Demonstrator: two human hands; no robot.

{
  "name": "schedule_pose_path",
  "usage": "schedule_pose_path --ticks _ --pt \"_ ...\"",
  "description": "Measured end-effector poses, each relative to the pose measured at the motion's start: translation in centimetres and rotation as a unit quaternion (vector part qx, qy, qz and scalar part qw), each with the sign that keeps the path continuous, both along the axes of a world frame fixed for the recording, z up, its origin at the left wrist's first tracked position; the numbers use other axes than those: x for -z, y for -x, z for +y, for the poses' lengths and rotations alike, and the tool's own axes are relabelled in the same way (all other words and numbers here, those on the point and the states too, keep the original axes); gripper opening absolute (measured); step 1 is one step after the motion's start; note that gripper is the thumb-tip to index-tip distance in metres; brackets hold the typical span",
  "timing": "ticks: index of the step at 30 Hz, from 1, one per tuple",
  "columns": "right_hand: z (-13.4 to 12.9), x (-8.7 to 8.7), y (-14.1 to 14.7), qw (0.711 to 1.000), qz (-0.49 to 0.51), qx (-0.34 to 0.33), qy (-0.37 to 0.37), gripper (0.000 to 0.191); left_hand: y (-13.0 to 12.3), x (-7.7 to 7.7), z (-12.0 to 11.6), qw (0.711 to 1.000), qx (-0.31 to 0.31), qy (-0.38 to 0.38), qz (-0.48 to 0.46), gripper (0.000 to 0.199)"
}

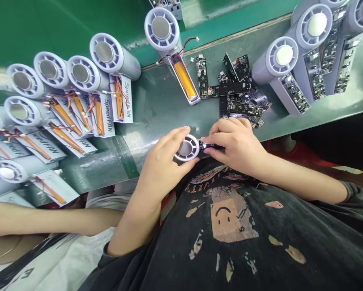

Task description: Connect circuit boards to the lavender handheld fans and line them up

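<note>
- Grips fan [186, 148] with left hand [167, 155], fingers curled round the upper side, thumb pressed beneath.
- Pinches board [203, 145] with right hand [234, 139], between thumb and fingertips, one end directed at fan.
- Holds both close together at the near edge of table [157, 115], just in front of shirt [284, 226].
- Appears to be at the step of bringing board up to fan. Cannot confirm contact or seating from this view.
- Next, likely calls for steady support from left hand and careful alignment by right hand, without bending board.
- For comparison, see right fans [283, 56], each with a populated board along the handle, and left fans [79, 72], with orange batteries [100, 117] exposed.
- Spare parts: loose boards [233, 87] piled beyond right hand, beside far fan [171, 48].
- Legible marking: "SpeedFAN" on handles [108, 119] of left fans.
- On one of loose boards, small digits, apparently "88".
- On shirt, curved lettering, too broken up for sure reading.
- On fan in hand, no readable label; handle hidden from view.
</note>
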State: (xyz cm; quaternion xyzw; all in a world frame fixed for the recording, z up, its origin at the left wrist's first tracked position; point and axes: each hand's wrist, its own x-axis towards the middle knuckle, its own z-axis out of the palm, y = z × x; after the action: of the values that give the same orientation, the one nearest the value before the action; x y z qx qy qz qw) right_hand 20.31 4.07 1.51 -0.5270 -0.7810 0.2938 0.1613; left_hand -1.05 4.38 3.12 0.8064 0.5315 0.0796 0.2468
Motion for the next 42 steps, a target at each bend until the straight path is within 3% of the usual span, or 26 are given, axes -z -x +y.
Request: schedule_pose_path --ticks 7,14,16,19,21,24,29,35,42 --pt "0.0 -0.7 0.7 0.999 -0.05 -0.015 -0.004 0.018 -0.6 -0.1 -0.2 1.0 -0.015 -0.008 -0.006 0.06" --pt "-0.7 0.1 0.6 0.999 -0.045 -0.002 -0.018 0.02 -1.4 0.0 -0.5 0.999 -0.025 -0.03 -0.002 0.058" --pt "-0.9 0.3 0.0 0.999 -0.031 0.002 -0.03 0.029 -1.4 0.1 -0.5 0.999 -0.026 -0.032 0.001 0.06" --pt "-1.4 0.2 -1.6 0.999 -0.023 0.026 -0.039 0.057 -1.2 0.1 -0.6 0.999 -0.019 -0.028 0.008 0.064" --pt "-1.7 0.2 -2.8 0.998 -0.025 0.044 -0.037 0.062 -1.1 -0.1 -0.5 0.999 -0.002 -0.027 0.016 0.066" --pt "-2.3 0.5 -4.2 0.998 -0.024 0.056 -0.032 0.05 -1.4 -0.7 -0.2 0.998 0.037 -0.047 0.029 0.059" --pt "-2.9 1.0 -4.6 0.998 -0.004 0.049 -0.046 0.03 -2.4 -1.4 0.3 0.988 0.103 -0.094 0.059 0.017" --pt "-3.1 1.3 -4.6 0.997 0.013 0.047 -0.061 0.018 -3.0 -1.8 0.7 0.988 0.114 -0.063 0.082 0.017" --pt "-3.0 1.2 -4.3 0.998 0.021 0.065 -0.01 0.013 -3.9 -2.3 1.3 0.987 0.122 -0.02 0.099 0.018"
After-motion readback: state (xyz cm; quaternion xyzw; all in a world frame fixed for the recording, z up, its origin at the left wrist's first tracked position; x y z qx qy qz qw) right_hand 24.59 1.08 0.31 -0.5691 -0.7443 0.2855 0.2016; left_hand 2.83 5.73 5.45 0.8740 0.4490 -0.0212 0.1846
